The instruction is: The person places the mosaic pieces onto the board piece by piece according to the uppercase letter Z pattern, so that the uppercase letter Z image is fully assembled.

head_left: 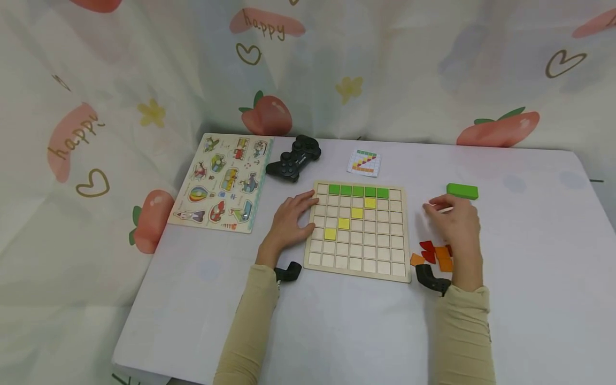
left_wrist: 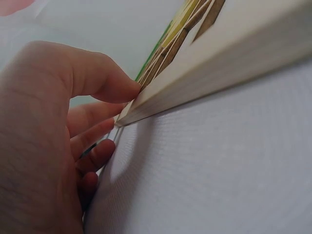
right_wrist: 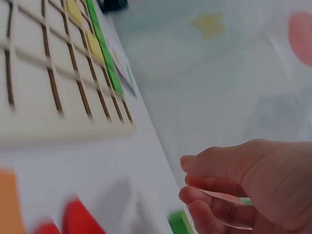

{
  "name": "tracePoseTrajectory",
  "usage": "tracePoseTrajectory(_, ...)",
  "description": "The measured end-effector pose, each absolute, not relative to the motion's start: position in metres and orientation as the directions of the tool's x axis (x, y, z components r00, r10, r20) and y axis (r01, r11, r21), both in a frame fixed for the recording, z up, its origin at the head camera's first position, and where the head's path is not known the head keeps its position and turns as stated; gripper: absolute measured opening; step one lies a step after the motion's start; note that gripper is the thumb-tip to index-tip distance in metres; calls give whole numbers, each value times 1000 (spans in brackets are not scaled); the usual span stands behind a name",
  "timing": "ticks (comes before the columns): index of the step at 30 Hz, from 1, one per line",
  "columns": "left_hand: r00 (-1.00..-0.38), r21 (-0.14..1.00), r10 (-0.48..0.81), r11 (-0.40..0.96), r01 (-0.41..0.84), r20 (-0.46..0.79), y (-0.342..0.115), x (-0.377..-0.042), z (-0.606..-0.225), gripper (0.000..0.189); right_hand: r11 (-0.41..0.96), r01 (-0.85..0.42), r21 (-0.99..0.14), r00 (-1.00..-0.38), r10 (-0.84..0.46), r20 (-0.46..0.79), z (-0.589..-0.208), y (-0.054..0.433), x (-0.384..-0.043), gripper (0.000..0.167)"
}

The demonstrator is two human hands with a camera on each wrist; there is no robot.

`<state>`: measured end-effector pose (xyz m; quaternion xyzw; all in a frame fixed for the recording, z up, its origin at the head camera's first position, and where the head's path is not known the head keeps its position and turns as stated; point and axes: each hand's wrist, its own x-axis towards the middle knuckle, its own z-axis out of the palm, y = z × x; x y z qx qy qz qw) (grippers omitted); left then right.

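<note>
My left hand (head_left: 290, 222) rests against the left edge of a wooden grid board (head_left: 356, 271), its thumb and fingertips at the rim. In the left wrist view, the thumb (left_wrist: 119, 87) touches the board's side. Several green square tiles (head_left: 358, 191) form a row along the board's top, and several yellow tiles (head_left: 357, 213) run diagonally below. To the right of the board, my right hand (head_left: 454, 219) hovers with loosely bent fingers and nothing visible between them. A green block (head_left: 462, 191) lies just beyond it. Red pieces (head_left: 427, 246) and orange tiles (head_left: 445, 264) sit near the right wrist.
A small pattern card (head_left: 364, 163) lies behind the board. At the back left are a black game controller (head_left: 294, 158) and a picture puzzle board (head_left: 218, 182). The white table (head_left: 356, 331) meets a printed curtain (head_left: 385, 69) at its back.
</note>
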<state>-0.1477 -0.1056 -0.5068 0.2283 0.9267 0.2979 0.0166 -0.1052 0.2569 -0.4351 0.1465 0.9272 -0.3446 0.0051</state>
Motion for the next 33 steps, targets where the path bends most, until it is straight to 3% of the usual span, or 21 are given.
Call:
tracePoseTrajectory(7,-898,560,427,721,408,105,-107,-148,-509,65,657,479,-582,-876,395,-275,-436,312,-86,54)
tracePoseTrajectory(15,-901,569,423,719,399,96,-108,-147,-509,65,632,546,-549,-833,343,-434,-438,333,-74,62)
tracePoseTrajectory(27,-900,578,422,711,401,105,-106,-147,-507,65,702,437,-563,-891,251,-378,-434,325,-83,39)
tracePoseTrajectory(33,-899,586,426,705,399,100,-105,-147,-507,65,645,362,-673,-931,292,-221,-445,300,-98,35)
